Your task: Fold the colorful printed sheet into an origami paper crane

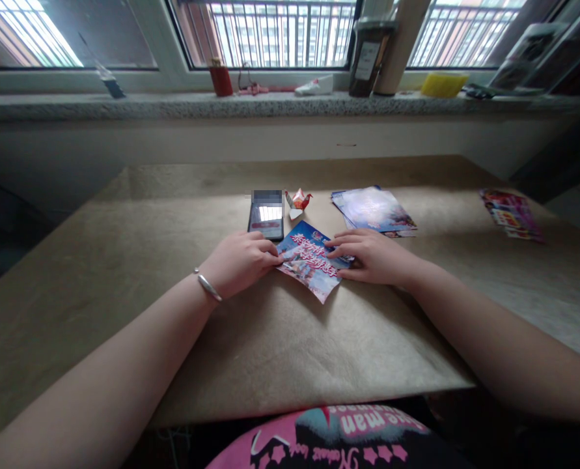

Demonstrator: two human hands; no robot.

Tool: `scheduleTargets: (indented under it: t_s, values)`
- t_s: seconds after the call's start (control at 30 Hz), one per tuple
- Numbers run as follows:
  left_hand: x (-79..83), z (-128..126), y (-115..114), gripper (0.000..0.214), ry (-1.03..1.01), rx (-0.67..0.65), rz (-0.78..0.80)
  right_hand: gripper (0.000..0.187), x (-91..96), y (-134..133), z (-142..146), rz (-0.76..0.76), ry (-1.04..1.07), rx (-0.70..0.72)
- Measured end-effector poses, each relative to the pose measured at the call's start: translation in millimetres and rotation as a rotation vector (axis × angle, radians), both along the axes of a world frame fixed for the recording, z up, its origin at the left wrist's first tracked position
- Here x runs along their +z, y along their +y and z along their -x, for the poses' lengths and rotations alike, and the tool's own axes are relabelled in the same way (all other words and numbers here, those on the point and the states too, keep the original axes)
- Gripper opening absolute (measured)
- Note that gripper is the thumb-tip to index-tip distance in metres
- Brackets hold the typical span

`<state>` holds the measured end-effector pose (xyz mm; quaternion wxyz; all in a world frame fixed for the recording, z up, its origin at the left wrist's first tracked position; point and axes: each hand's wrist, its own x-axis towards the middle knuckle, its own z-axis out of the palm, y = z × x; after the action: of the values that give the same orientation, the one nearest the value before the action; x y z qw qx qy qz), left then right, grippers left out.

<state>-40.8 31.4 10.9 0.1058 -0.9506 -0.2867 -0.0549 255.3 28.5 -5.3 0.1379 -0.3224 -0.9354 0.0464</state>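
A square sheet of printed paper, blue and pink with large white-and-red lettering, lies turned cornerwise on the table before me. Its near corner curls up slightly. My left hand, with a silver bangle at the wrist, pinches the sheet's left corner between thumb and fingers. On the opposite side, my right hand rests with fingers spread across the sheet's right corner. Just beyond my left fingers lies a phone with a lit screen. Beside the phone stands a small folded paper figure in red and white.
Farther right lies a stack of printed sheets, and more colourful printed paper sits near the table's right side. Brown covering spreads over the table. A red bottle, a dark container and a yellow sponge-like block stand on the windowsill.
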Motion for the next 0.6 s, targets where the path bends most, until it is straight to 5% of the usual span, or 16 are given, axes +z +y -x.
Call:
scheduleTargets:
  t_s: [0.37, 0.6]
  values:
    - [9.9, 1, -5, 0.025, 0.095, 0.166, 0.115, 0.025, 9.5, 1, -14, 0.013, -0.088, -0.003]
    - [8.8, 2, -2, 0.022, 0.009, 0.258, 0.247, 0.022, 2.4, 0, -12, 0.026, -0.033, -0.151]
